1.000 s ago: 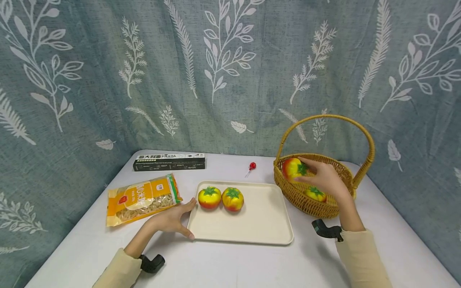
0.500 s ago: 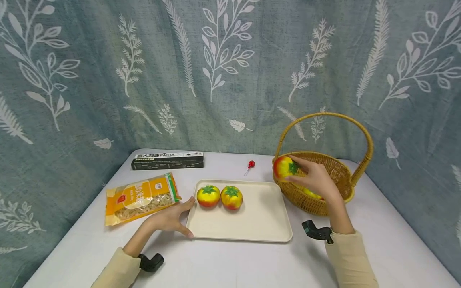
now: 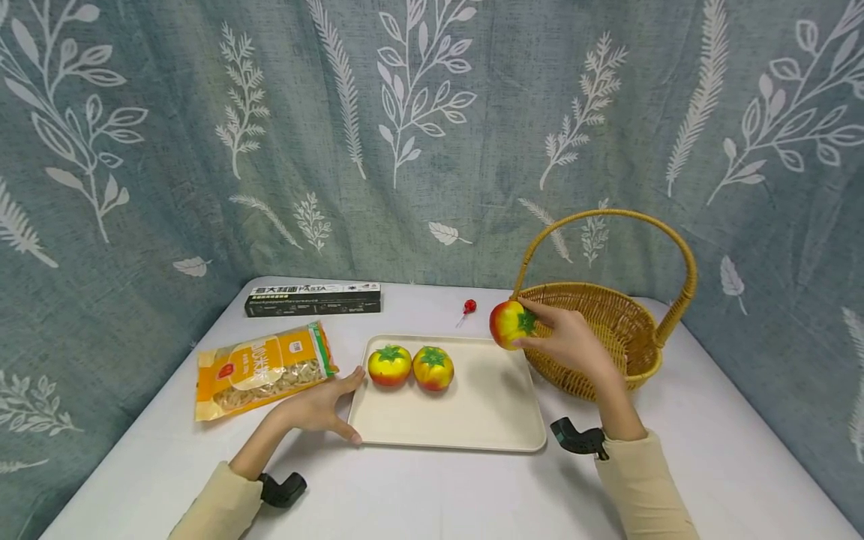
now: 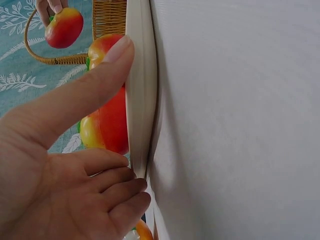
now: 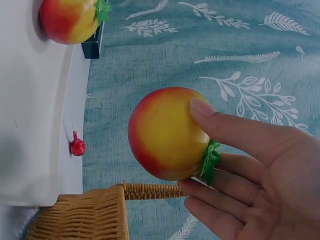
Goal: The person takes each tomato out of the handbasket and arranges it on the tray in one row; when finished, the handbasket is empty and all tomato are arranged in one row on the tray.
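My right hand (image 3: 563, 341) grips a red-and-yellow tomato (image 3: 511, 325) with a green leafy top, between thumb and fingers. The right wrist view shows this tomato (image 5: 170, 134) raised, with the thumb across its side. It hangs over the far right corner of a cream tray (image 3: 482, 397), in front of the wicker basket (image 3: 621, 319). Two similar tomatoes, one left (image 3: 389, 366) and one right (image 3: 433, 369), sit side by side at the tray's far left. My left hand (image 3: 317, 409) touches the tray's left edge, thumb and fingers spread apart along the rim.
An orange bag of pasta (image 3: 265, 369) lies left of the tray, and a black pasta box (image 3: 313, 300) lies behind it. A red lollipop (image 3: 469, 307) is behind the tray. The basket's tall handle (image 3: 610, 213) arches up at the right. A patterned curtain (image 3: 418, 150) hangs behind.
My right hand has lifted the tomato out of the basket and carried it left toward the tray. The left hand has stayed at the tray's edge.
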`<state>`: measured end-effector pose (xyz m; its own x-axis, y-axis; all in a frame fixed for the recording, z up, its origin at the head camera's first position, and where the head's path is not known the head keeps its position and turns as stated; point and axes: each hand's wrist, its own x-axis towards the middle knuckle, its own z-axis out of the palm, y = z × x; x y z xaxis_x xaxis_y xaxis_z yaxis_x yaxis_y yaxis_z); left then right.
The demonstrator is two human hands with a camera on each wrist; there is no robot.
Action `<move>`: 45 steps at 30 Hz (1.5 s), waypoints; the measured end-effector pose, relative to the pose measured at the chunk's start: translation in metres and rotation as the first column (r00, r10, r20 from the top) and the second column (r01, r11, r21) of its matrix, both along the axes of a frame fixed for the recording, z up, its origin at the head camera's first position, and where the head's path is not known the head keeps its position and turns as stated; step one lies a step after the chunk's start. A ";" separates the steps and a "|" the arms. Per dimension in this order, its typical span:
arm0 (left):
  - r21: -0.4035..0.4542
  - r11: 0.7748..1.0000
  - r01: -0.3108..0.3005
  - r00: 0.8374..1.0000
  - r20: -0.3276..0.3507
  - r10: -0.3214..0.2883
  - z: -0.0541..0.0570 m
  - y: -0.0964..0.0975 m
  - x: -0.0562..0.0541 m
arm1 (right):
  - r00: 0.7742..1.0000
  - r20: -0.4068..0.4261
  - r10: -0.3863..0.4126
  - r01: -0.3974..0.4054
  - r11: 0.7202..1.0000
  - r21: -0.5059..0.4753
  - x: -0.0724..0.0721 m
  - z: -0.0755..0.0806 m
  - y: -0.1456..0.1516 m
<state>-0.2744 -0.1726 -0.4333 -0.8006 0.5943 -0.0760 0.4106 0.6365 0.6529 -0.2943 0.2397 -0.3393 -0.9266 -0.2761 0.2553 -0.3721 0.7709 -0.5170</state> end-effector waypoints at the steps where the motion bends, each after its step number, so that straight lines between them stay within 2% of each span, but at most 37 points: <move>1: 0.000 1.000 0.001 1.000 -0.001 -0.001 0.000 0.000 0.000 | 1.000 -0.001 0.007 -0.007 1.000 0.003 0.000 -0.001 -0.001; 10: -0.009 1.000 -0.006 1.000 -0.002 0.006 -0.003 -0.001 0.000 | 0.998 0.019 0.060 -0.060 0.998 0.006 0.000 -0.011 -0.012; 22: 0.001 1.000 -0.001 1.000 0.002 0.001 -0.002 -0.001 -0.001 | 0.988 0.045 0.149 -0.152 0.984 0.097 -0.006 -0.027 -0.027; 30: 0.005 1.000 0.002 1.000 -0.004 -0.002 -0.004 -0.001 -0.002 | 0.981 0.096 0.168 -0.181 0.971 0.154 -0.006 -0.032 -0.035; 45: 0.011 1.000 0.007 1.000 -0.004 -0.007 -0.003 -0.001 -0.001 | 0.976 0.099 0.193 -0.210 0.956 0.205 -0.011 -0.049 -0.043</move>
